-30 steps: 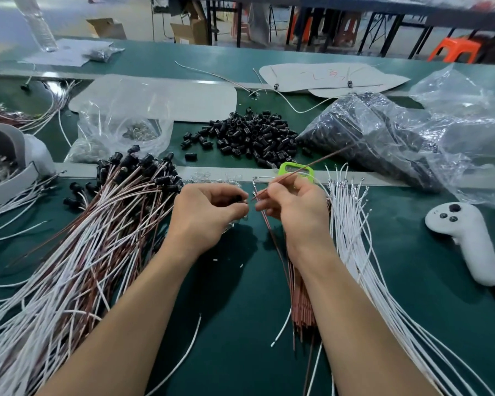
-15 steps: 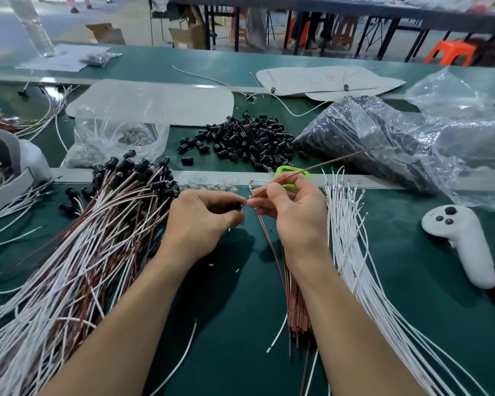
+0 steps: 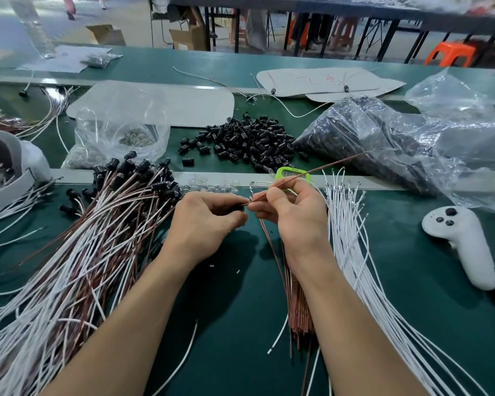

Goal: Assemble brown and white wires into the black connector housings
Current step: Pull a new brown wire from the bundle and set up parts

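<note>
Housing (image 3: 239, 208) between left hand (image 3: 205, 221) fingertips (image 3: 236, 218)

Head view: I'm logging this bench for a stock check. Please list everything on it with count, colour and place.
bench: one, green, throughout
harnesses: many, brown and white with black ends, left
housings: a heap, black, far centre
white wires: many, white, right of the right hand
brown wires: a bundle, brown, under the right forearm
dark bag: one, clear with dark contents, far right
small bag: one, clear with small metal parts, far left
sheets: several, pale grey, far side
green frame: one, green, behind the right hand
controller: one, white, right
held wire: one, brown, pinched by the right hand
held housing: one, black, at the left fingertips
left hand: centre, holds the held housing
right hand: centre, pinches the held wire
</note>
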{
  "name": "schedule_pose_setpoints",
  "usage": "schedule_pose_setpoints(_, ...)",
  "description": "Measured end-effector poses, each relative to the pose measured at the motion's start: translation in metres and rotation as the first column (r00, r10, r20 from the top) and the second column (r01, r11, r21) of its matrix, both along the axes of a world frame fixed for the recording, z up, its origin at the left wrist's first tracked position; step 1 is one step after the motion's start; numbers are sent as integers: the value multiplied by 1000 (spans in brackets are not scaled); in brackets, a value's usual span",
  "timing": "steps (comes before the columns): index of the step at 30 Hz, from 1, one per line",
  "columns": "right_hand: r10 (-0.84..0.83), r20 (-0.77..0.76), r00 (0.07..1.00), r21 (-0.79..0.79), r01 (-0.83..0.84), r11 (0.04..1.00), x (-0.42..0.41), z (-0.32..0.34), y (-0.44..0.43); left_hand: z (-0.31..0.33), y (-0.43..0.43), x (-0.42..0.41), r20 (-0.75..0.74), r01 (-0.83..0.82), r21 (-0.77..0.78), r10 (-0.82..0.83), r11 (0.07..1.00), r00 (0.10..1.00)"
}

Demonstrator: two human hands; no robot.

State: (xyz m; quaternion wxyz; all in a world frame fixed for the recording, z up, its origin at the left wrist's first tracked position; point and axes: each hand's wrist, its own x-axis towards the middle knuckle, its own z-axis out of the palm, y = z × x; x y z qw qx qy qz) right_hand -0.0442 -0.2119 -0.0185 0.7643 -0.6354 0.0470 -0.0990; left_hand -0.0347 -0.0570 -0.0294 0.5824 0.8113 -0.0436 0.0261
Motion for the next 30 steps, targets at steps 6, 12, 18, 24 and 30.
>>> schedule_pose_setpoints(6, -15, -15, 1000, -16, 15, 1000, 1, -2, -1, 1, 0, -2, 16, -3, 46, 2, 999, 1000)
schedule_pose_setpoints(12, -15, -42, 999, -28, 14, 1000, 1, -2, 0, 1, -1, -1, 28, -5, 89, 3, 996, 1000)
schedule_pose_setpoints(18, -11, -90, 996, 66, 17, 998, 2, -2, 0, -1, -3, -1, 26, -6, 77, 4, 997, 1000)
schedule_pose_setpoints(24, -62, -65, 996, -13, 61, 998, 1, -1, -3, 2, -4, -2, 56, 35, 39, -37, 999, 998)
schedule_pose_setpoints(30, -29, -48, 998, -75, 25, 997, 0, 0, -1, 1, -3, -1, 63, 73, 67, -77, 995, 995)
